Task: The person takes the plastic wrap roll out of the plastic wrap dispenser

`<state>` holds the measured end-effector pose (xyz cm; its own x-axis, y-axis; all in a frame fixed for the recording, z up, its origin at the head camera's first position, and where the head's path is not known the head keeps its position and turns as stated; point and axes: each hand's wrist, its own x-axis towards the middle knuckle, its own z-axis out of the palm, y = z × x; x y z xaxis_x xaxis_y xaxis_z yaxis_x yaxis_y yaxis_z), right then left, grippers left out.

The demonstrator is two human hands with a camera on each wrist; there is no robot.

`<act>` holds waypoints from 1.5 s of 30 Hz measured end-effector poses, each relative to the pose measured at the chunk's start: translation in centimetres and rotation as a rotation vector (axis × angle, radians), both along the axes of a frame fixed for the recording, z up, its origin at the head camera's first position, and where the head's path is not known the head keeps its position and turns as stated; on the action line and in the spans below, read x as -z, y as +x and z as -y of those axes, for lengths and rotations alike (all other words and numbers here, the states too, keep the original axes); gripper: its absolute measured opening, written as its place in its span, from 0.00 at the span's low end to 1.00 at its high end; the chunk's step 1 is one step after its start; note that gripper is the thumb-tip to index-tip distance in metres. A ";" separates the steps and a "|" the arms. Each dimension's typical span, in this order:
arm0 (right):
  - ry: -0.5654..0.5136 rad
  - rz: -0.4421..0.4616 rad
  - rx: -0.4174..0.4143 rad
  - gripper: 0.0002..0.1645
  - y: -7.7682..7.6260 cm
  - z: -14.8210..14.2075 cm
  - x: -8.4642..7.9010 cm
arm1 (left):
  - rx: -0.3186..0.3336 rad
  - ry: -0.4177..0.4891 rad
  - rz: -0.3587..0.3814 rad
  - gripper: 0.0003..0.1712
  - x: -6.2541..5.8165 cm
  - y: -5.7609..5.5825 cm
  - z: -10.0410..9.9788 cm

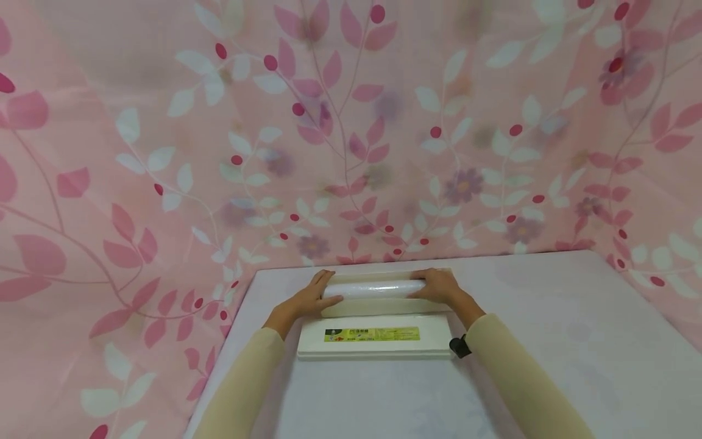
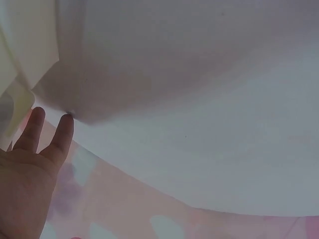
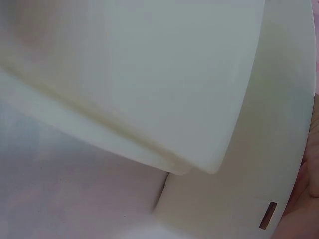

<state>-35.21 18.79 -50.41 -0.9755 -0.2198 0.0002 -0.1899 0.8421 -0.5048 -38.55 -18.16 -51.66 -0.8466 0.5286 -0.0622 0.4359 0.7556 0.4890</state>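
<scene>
A cling film dispenser box lies opened on the table, its white lid (image 1: 378,347) with a yellow-green label nearest the person. In the tray (image 1: 384,306) behind it sits a shiny white cling film roll (image 1: 373,288). My left hand (image 1: 312,297) holds the roll's left end, thumb along the front and fingers at the back. At the other end my right hand (image 1: 439,286) grips the roll in the same way. Both roll ends are hidden under the hands. Two fingers (image 2: 60,139) reach beside the box in the left wrist view; a slotted white panel (image 3: 279,124) shows in the right wrist view.
The box rests near the back edge of a white-covered table (image 1: 548,341). Pink floral curtain (image 1: 351,152) hangs close behind the table and down its sides. A small black device (image 1: 459,346) sits at the right sleeve cuff, next to the lid's corner.
</scene>
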 end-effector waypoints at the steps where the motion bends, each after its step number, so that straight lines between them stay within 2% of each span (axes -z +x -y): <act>1: 0.004 0.007 0.001 0.38 0.0 0.0 0.1 | 0.000 0.008 0.005 0.50 0.1 0.1 0.0; 6: 0.023 0.034 0.012 0.39 0.1 0.0 0.2 | 0.005 -0.002 0.026 0.51 0.2 0.4 -0.1; 13: 0.022 0.006 -0.028 0.38 -0.1 0.0 -0.4 | -0.010 -0.022 0.020 0.52 -0.5 0.3 -0.2; 18: 0.022 0.037 -0.024 0.40 -0.1 0.2 -0.5 | -0.006 -0.025 0.020 0.53 -0.2 0.2 0.1; 28: 0.047 0.051 -0.041 0.38 -0.3 0.3 -0.9 | -0.016 0.005 0.048 0.52 -0.8 0.3 0.0; 35: 0.051 0.093 -0.047 0.38 0.2 0.2 -0.3 | -0.017 0.002 0.051 0.53 0.2 0.5 0.0; 45: 0.109 0.009 -0.095 0.33 -0.3 0.1 -0.5 | -0.021 0.001 0.034 0.53 -0.3 0.3 -0.1</act>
